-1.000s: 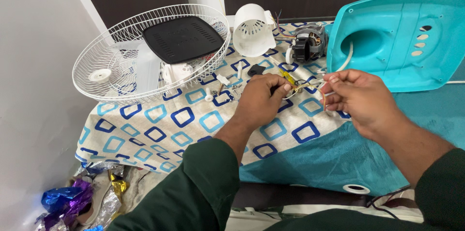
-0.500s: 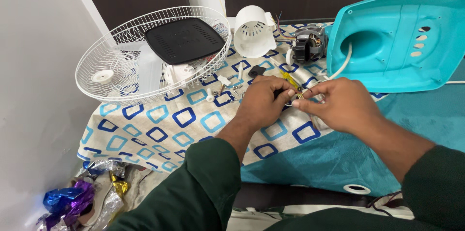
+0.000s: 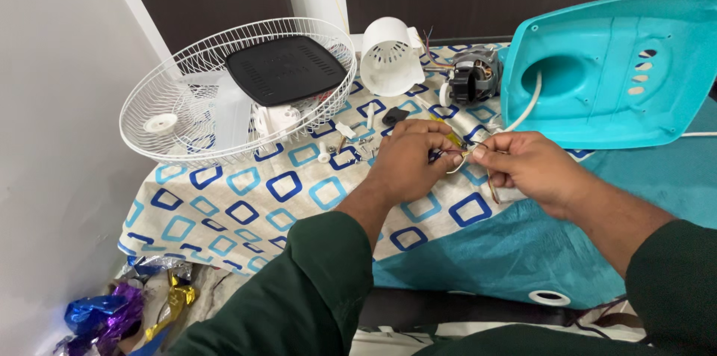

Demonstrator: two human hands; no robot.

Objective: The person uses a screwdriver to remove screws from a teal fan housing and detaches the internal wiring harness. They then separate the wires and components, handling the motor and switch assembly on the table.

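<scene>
Wires (image 3: 469,153): thin, yellow-tipped, pinched between both hands just in front of turquoise fan base (image 3: 597,72)
Left hand (image 3: 407,158): fingers closed on wires
Right hand (image 3: 526,165): fingertips closed on wires
Motor (image 3: 472,76): beside base
Wire guard (image 3: 224,94): well left of base

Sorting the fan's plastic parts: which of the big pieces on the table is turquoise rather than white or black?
The turquoise shell at the far right, with a round recess and slots. The wire guard and cup-shaped housing are white; the flat panel is black.

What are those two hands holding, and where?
Both the left hand and right hand pinch thin wires by their ends, between the fingertips.
</scene>
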